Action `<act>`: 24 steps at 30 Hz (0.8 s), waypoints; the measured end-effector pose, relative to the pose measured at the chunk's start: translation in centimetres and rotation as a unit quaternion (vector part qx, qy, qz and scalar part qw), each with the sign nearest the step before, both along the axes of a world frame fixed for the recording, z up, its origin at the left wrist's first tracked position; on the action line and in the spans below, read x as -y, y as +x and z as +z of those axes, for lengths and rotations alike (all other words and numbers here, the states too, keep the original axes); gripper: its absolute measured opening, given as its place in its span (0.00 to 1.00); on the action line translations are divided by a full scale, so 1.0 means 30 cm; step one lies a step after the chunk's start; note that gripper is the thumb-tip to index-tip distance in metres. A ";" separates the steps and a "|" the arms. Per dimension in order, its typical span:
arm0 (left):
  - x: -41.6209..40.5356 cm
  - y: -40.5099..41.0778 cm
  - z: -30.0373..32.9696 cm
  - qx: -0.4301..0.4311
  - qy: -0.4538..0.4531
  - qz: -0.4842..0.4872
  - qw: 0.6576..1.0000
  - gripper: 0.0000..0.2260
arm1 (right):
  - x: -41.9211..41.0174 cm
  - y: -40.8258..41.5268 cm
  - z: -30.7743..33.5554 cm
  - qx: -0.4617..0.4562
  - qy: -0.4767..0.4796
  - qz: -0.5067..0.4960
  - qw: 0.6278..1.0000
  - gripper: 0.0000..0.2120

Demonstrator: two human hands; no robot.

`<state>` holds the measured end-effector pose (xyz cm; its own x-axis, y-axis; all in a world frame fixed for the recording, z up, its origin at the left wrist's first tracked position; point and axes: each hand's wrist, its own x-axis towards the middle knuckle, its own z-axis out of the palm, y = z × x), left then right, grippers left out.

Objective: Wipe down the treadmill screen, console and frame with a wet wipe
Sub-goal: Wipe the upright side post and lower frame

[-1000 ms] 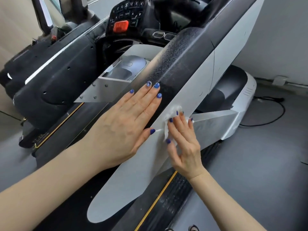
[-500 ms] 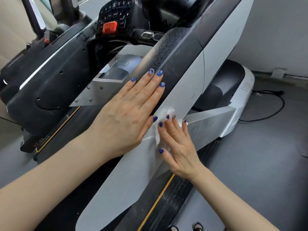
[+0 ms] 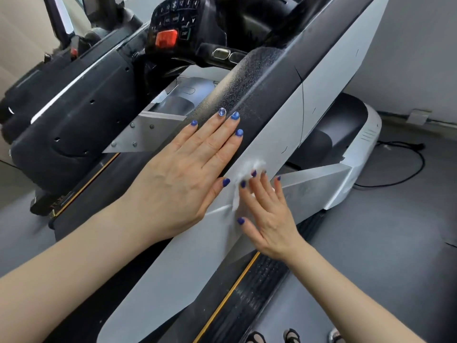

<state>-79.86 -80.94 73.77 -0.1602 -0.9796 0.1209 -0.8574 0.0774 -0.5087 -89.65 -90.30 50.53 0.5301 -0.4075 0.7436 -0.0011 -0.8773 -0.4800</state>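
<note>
Diagonally upward, frame (image 3: pixel 284 134); flat right hand (image 3: pixel 268 214) on wipe (image 3: pixel 249 169), left hand (image 3: pixel 188 174) flat.

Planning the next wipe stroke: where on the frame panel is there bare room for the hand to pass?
Free: silver frame panel below both wrists, down to its rounded end; also the upper panel beyond the fingertips. Crowded: mid-panel, where the left hand lies flat beside the right hand pressing the wet wipe.
</note>
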 end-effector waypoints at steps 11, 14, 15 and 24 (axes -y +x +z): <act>0.059 -0.001 -0.006 0.030 0.000 -0.002 1.000 0.26 | 0.201 -0.017 0.014 -0.005 -0.078 -0.005 0.997 0.31; 0.063 -0.005 -0.010 0.035 0.002 0.005 0.999 0.26 | 0.344 -0.042 -0.044 -0.051 -0.097 -0.044 0.993 0.31; 0.064 -0.004 -0.010 0.036 0.004 0.007 0.999 0.26 | 0.387 -0.045 -0.036 -0.056 -0.068 -0.054 0.995 0.31; 0.069 -0.014 -0.003 0.014 0.006 0.013 1.000 0.27 | 0.501 -0.067 -0.059 -0.096 -0.287 0.052 0.952 0.28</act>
<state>-80.27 -83.00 73.67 -0.1374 -0.9850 0.1041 -0.8450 0.0617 -0.5312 -91.67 -105.34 48.77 0.6935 0.0983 0.7137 0.0611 -0.9951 0.0776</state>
